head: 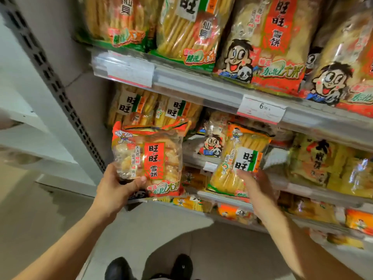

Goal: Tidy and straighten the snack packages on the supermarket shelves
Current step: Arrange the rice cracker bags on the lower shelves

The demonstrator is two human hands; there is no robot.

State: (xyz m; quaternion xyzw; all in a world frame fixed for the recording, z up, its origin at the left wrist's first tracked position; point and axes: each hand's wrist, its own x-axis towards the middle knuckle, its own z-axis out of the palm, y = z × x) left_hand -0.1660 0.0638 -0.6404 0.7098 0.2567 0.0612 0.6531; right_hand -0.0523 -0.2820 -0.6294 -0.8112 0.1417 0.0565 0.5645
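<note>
Shelves (pixel 222 91): snack bags | left hand (pixel 117 184) grips red bag (pixel 149 158) | right hand (pixel 256 184), blurred, seemingly holds yellow bag (pixel 238 158)

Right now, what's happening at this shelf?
A person is tidying snack bags on a supermarket shelf. The left hand grips a red bag by its lower corner, held out in front of the shelf. The right hand touches a yellow bag standing further right; its grip is too blurred to judge.
</note>
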